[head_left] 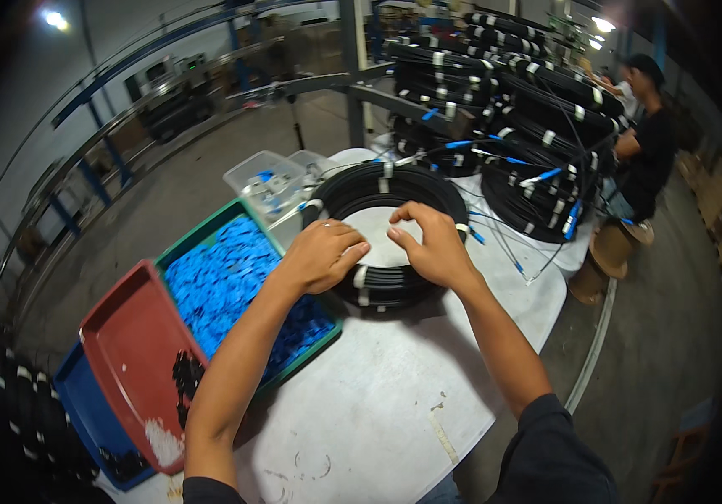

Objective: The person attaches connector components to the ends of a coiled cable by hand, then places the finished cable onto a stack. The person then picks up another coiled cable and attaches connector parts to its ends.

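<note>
Your left hand (321, 254) and right hand (433, 245) rest on the black cable coil (395, 197) on the table (378, 395), fingers curled, pinching its near edge.

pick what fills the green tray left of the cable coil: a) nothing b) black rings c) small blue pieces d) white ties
c, the green tray is heaped with small blue pieces, lying just left of the black cable coil that the left hand and right hand rest on.
</note>
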A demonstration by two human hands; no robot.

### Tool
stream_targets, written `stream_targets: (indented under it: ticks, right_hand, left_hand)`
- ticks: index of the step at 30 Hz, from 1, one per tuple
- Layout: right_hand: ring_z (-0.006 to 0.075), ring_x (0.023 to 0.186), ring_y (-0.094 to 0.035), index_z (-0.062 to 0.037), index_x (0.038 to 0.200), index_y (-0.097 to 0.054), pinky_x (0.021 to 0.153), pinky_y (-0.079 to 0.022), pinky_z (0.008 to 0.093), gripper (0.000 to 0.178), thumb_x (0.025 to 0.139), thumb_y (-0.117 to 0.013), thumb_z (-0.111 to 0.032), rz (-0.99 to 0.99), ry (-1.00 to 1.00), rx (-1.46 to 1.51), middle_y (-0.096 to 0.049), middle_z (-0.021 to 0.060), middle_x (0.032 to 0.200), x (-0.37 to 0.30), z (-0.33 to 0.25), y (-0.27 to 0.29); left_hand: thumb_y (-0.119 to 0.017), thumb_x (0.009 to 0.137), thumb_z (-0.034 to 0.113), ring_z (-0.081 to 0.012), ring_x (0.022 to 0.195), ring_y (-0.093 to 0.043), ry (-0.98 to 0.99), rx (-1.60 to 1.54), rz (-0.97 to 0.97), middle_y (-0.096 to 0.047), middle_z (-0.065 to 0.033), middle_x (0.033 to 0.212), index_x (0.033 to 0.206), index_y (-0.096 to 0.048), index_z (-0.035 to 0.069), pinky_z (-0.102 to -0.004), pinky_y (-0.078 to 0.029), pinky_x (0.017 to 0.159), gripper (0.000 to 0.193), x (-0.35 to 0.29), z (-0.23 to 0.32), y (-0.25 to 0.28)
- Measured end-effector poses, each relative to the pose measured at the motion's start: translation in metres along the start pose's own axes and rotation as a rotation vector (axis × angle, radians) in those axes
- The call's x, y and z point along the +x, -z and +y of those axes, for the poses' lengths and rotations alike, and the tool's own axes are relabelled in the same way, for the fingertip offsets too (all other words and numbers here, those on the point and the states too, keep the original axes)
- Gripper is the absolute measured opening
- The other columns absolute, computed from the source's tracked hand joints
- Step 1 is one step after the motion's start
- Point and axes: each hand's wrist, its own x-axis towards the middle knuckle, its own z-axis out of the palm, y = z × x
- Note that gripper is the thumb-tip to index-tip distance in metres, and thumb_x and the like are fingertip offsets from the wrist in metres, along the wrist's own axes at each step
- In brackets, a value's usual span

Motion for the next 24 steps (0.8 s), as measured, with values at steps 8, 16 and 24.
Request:
stream_targets:
  ticks: [8,16,24]
  right_hand:
    - [0.0339,0.099,-0.067,-0.0002,0.097,-0.068,0.085,-0.053,0.0419,0.012,0.086,-0.073,-0.003,-0.127,0.354,0.252,-0.071,0.0148,0.102,-0.073,-0.096,-0.051]
    - [0.0262,0.083,-0.071,-0.0011,0.099,-0.069,0.074,-0.057,0.0366,0.011,0.092,-0.073,-0.008,-0.784,0.534,0.595,-0.072,0.0140,0.096,-0.145,-0.217,-0.111]
    - [0.0188,0.085,-0.070,0.0013,0.102,-0.070,0.082,-0.056,0.0325,0.017,0.095,-0.073,-0.013,-1.284,0.545,0.855,-0.073,0.0120,0.098,-0.196,-0.349,-0.173]
  left_hand:
    - [-0.062,0.098,0.034,-0.0349,0.106,-0.065,0.073,0.020,0.068,-0.070,-0.0158,0.113,0.112,-0.068,0.004,-0.0481,-0.049,0.095,0.033,-0.142,0.095,0.061]
    - [-0.063,0.100,0.043,-0.0296,0.112,-0.067,0.780,0.022,0.037,-0.073,-0.0088,0.117,0.116,-0.071,0.007,-0.0439,-0.048,0.099,0.040,-0.385,0.256,0.119]
    - [-0.074,0.091,0.013,-0.0302,0.102,-0.072,1.235,0.245,0.837,-0.076,-0.0148,0.108,0.105,-0.075,0.002,-0.0378,-0.055,0.092,0.018,-0.514,0.451,0.124]
